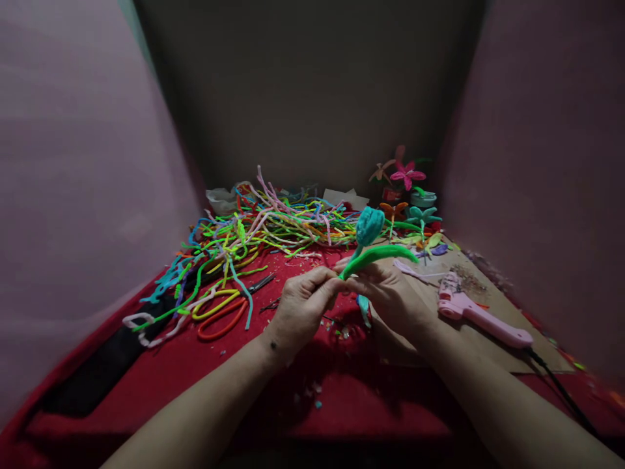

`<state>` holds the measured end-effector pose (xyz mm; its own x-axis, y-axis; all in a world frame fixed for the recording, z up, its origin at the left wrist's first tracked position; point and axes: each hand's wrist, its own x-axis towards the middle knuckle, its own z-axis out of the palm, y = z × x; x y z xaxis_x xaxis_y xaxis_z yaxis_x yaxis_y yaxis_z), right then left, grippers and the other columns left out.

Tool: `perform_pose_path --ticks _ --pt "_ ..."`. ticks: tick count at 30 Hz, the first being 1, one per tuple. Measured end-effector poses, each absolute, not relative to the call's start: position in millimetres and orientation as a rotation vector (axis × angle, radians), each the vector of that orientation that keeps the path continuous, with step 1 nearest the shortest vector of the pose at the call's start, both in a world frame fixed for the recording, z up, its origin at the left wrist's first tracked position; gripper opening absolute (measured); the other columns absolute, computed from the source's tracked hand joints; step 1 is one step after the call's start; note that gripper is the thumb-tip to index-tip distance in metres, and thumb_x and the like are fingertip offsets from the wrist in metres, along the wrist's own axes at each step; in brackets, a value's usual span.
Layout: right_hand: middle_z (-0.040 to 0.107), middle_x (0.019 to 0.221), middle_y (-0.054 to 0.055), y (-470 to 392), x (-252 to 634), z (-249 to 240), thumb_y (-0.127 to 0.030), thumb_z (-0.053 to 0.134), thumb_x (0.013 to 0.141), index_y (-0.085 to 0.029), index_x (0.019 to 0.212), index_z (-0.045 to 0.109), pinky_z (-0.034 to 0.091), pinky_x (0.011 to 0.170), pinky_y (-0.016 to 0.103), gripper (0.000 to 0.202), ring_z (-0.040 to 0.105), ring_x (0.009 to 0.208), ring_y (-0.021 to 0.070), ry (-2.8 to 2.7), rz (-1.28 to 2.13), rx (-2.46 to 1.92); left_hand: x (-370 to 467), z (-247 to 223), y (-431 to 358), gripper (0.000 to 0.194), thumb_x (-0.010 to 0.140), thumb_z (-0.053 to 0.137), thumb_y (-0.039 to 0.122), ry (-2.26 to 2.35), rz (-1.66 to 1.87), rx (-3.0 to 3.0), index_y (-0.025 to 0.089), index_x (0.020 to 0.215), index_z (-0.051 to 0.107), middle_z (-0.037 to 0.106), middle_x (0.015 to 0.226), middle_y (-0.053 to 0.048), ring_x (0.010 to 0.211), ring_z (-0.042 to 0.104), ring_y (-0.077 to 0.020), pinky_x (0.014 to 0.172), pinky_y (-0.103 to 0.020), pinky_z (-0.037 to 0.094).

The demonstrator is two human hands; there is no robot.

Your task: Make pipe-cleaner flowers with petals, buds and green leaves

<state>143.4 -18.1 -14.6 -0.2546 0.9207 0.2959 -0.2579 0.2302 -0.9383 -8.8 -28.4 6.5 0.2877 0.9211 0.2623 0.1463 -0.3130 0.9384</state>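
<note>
Between my two hands stands a pipe-cleaner flower with a teal, tulip-like head. A bright green pipe-cleaner leaf curves out to the right below the head. My left hand pinches the base of the leaf and stem between thumb and fingers. On the other side my right hand is closed at the same spot, its fingertips partly hidden behind the leaf. The lower stem is covered by my fingers. Scissors with yellow and red-orange handles lie to the left of my left hand.
A big heap of coloured pipe cleaners spreads across the back left. On the right, a pink hot glue gun with a black cord rests on a cardboard sheet. Finished pipe-cleaner flowers stand behind. A black strip lies front left.
</note>
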Motion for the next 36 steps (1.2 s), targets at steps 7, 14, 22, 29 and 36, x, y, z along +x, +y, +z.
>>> perform_pose_path --ticks 7,14,22,29,36 --pt "0.065 0.078 -0.003 -15 148 -16 -0.036 0.068 0.07 -0.026 0.082 0.068 0.043 0.075 0.031 0.016 0.056 0.075 0.0143 -1.363 1.285 -0.689 -8 6 -26 0.025 0.078 0.057 0.031 0.802 1.004 1.328 0.014 0.061 0.051 0.037 0.044 0.007 0.037 0.027 -0.0021 0.037 -0.016 0.02" --pt "0.067 0.082 0.001 -13 154 -16 -0.033 0.07 0.07 -0.027 0.087 0.072 0.045 0.08 0.034 0.018 0.06 0.078 0.0163 -1.421 1.426 -0.56 -9 -4 -23 0.021 0.079 0.057 0.032 0.451 0.687 0.926 0.014 0.069 0.051 0.035 0.044 0.01 0.03 0.013 0.0002 0.031 -0.013 0.017" --pt "0.067 0.08 0.0 -18 142 -22 -0.028 0.068 0.071 -0.023 0.084 0.07 0.043 0.081 0.033 0.014 0.058 0.076 0.0149 -1.194 1.444 -0.541 -9 5 -24 0.027 0.08 0.053 0.039 0.665 0.748 1.227 0.014 0.069 0.05 0.039 0.048 0.007 0.033 0.026 -0.0011 0.035 -0.014 0.022" --pt "0.064 0.082 0.001 -22 137 -19 -0.031 0.07 0.069 -0.021 0.077 0.069 0.041 0.081 0.033 0.013 0.054 0.082 0.0162 -1.165 1.303 -0.72 -9 -9 -25 0.014 0.08 0.05 0.022 1.088 1.211 2.172 0.015 0.069 0.054 0.044 0.056 0.004 0.05 0.038 -0.0057 0.051 -0.02 0.029" --pt "0.064 0.091 0.002 -19 139 -18 -0.031 0.067 0.072 -0.023 0.088 0.071 0.041 0.082 0.032 0.018 0.054 0.089 0.0172 -1.316 1.242 -0.733 -7 -2 -23 0.025 0.083 0.048 0.031 1.022 1.09 1.715 0.015 0.063 0.049 0.038 0.051 0.006 0.045 0.031 -0.0045 0.043 -0.018 0.025"
